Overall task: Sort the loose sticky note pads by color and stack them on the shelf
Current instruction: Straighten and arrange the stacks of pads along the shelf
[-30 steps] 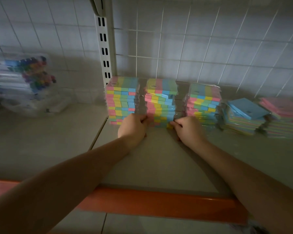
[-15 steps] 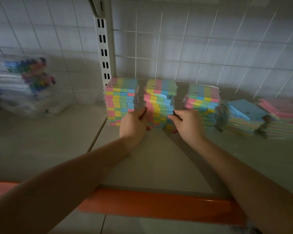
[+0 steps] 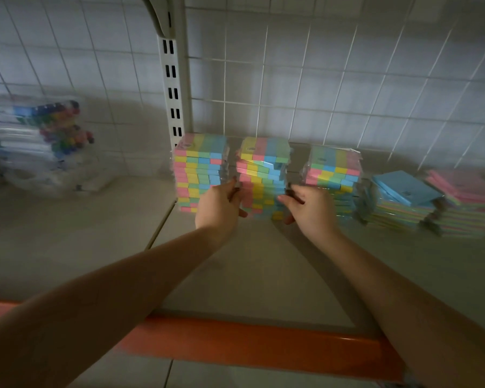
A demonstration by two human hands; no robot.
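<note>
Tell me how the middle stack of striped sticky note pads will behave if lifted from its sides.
The middle stack is tall with skewed upper pads, so it would likely shear or topple. Its clear wrappers look slippery. Both hands, left and right, brace it.

A pale grey shelf (image 3: pixel 263 275) with an orange front edge (image 3: pixel 249 345) is carrying everything here. Along its far side, five stacks are standing in a row: a multicolour stack (image 3: pixel 199 172) at the left by the slotted upright, a middle multicolour stack (image 3: pixel 263 175) with its upper pads sitting askew, and a third multicolour stack (image 3: pixel 333 169) to the right. Further right, a lower blue-topped stack (image 3: pixel 403 197) is sitting just beside a pink-topped stack (image 3: pixel 465 203). Far left, a clear bag of coloured markers (image 3: pixel 39 147) is lying on the neighbouring panel.
</note>
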